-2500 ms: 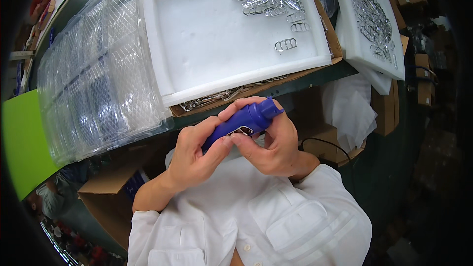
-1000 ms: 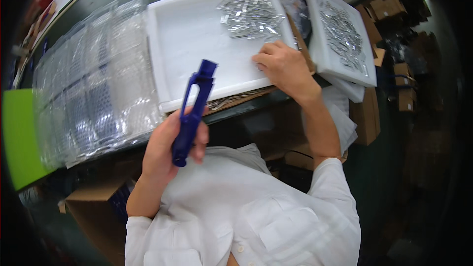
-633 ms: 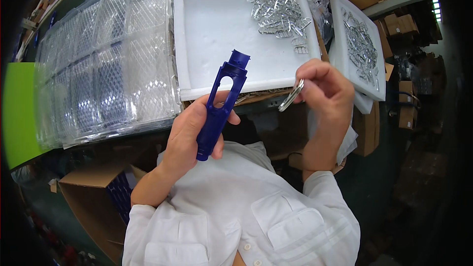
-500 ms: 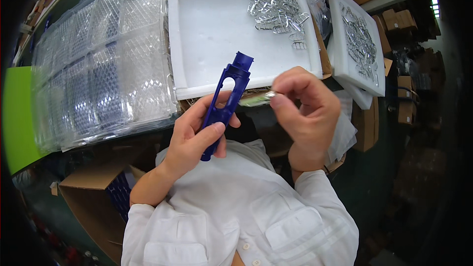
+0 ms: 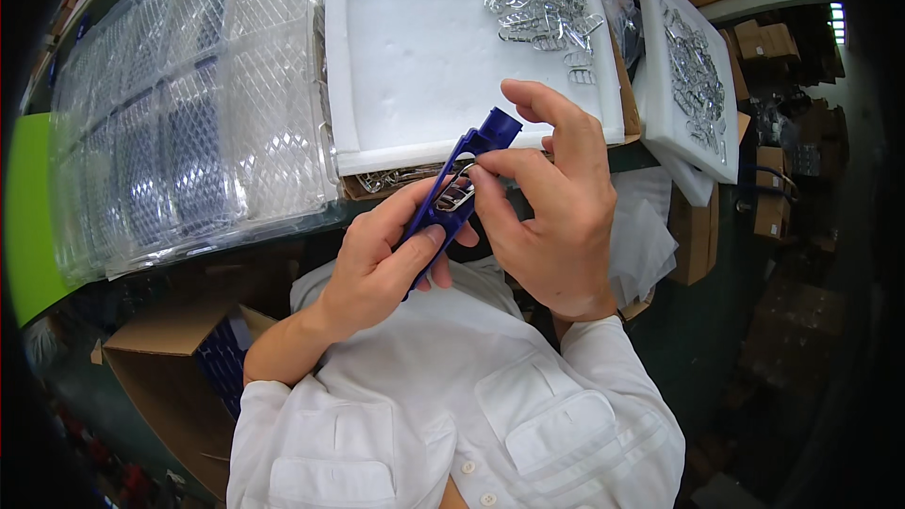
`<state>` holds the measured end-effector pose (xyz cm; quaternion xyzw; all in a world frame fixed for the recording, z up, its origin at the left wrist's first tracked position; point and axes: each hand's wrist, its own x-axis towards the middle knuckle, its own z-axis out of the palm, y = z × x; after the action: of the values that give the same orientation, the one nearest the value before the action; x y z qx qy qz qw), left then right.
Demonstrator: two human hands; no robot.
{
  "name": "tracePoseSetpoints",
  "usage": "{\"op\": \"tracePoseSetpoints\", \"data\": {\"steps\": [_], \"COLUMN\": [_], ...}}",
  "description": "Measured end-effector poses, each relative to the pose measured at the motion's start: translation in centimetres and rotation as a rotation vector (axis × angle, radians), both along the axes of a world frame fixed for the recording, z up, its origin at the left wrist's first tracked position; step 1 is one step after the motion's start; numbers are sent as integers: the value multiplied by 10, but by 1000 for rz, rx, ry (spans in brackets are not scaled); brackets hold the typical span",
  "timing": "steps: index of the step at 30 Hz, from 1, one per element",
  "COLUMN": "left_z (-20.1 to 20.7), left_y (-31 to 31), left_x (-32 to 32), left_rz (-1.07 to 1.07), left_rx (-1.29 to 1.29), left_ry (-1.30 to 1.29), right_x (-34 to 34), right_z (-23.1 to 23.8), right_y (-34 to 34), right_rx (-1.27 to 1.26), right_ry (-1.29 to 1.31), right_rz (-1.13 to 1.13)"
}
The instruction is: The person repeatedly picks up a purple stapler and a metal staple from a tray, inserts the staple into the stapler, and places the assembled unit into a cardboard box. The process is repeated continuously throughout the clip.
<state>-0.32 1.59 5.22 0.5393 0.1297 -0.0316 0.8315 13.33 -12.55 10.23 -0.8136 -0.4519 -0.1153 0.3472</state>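
My left hand [image 5: 372,254] is wrapped round a dark blue plastic housing [image 5: 485,139], a long hollow part with a socket-like end, tilted up to the right. A shiny bent-metal piece [image 5: 456,195] lies at the opening of the housing. With thumb and forefinger my right hand [image 5: 556,212] pinches the upper end of that metal piece; its other fingers are raised. How far the piece sits inside the housing is partly hidden by my fingers.
Beyond my hands stands a white foam tray [image 5: 396,158] with a pile of similar metal pieces [image 5: 542,5]. A second foam tray [image 5: 652,85] leans at the right, also holding pieces. Stacked clear plastic trays [image 5: 269,123] lie left; a cardboard box [image 5: 160,335] stands below them.
My right hand has moved left, bringing the metal piece from beside the housing to its opening. The housing has turned slightly, its socket end shifting right.
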Motion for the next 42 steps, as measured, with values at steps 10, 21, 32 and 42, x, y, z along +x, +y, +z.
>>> {"op": "tracePoseSetpoints", "data": {"steps": [10, 21, 32, 42], "left_z": [-9, -16, -19, -25], "left_y": [2, -3, -13, -19], "left_x": [2, 2, 4, 9], "left_rz": [13, -3, 83, 145], "left_rx": [30, 2, 589, 459], "left_ry": [39, 0, -48, 49], "right_x": [2, 3, -7, -19], "right_z": [-13, -22, -55, -57], "right_y": [1, -8, -12, -12], "right_rx": [-120, -8, 134, 73], "right_ry": [-121, 134, 544, 412], "right_rz": [68, -111, -8, -65]}}
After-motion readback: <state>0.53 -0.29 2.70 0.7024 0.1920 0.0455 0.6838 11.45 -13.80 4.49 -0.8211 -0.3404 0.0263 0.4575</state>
